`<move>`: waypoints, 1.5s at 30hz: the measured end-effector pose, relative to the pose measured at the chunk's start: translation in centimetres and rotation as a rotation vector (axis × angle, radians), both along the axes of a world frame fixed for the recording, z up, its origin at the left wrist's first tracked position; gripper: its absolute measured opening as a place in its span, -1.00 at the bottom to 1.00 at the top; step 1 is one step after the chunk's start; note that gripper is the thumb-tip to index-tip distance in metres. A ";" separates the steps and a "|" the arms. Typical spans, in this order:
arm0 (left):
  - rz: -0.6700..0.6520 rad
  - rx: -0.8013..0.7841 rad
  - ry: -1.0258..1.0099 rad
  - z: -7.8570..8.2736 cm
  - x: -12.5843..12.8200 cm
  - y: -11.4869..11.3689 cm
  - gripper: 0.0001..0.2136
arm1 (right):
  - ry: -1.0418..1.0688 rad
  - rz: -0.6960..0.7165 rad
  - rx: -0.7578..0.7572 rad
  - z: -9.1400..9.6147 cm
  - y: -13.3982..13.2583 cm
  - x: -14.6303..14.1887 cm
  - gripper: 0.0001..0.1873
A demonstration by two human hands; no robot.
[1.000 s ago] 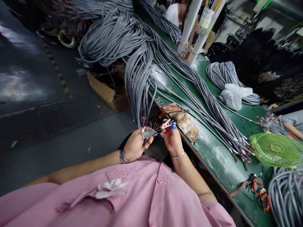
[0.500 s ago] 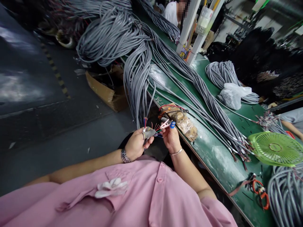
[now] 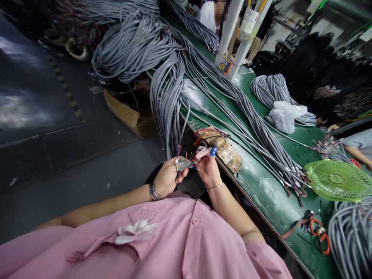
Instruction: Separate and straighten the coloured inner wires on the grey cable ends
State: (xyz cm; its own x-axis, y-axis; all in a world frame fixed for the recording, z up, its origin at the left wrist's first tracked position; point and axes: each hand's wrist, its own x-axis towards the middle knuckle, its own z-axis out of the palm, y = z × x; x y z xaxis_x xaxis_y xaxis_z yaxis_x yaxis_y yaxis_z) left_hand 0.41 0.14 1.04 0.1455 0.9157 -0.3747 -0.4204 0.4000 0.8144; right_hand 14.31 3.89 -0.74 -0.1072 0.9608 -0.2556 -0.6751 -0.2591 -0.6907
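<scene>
My left hand [image 3: 166,179] is closed around the end of a grey cable, its thumb covered by a grey finger sleeve [image 3: 182,164]. Thin coloured wires [image 3: 192,158], red ones among them, fan out from this end toward the right. Close against the wires, my right hand [image 3: 208,170] has its fingers bent together. A pale pink piece [image 3: 202,152] and a blue piece [image 3: 213,151] show at its fingertips; whether they are finger wraps or a small tool I cannot tell. Just behind my left hand hangs a thick bundle of grey cables [image 3: 167,97].
Long grey cables [image 3: 232,95] run along the green table [image 3: 269,190]. A taped cardboard piece [image 3: 231,155] lies at its edge. Farther right are a green fan [image 3: 337,179], orange-handled scissors [image 3: 322,238] and a coiled cable bundle [image 3: 350,236]. A cardboard box [image 3: 124,112] stands on the floor. Other people are nearby.
The fingers of my right hand have shifted slightly, and the pale pink piece that showed two prongs now looks closed up. My left hand keeps its grip on the cable.
</scene>
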 end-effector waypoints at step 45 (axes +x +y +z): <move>-0.162 0.184 0.218 -1.0 -1.4 -2.4 -0.75 | -0.218 0.374 -0.041 0.4 -2.8 1.5 -0.86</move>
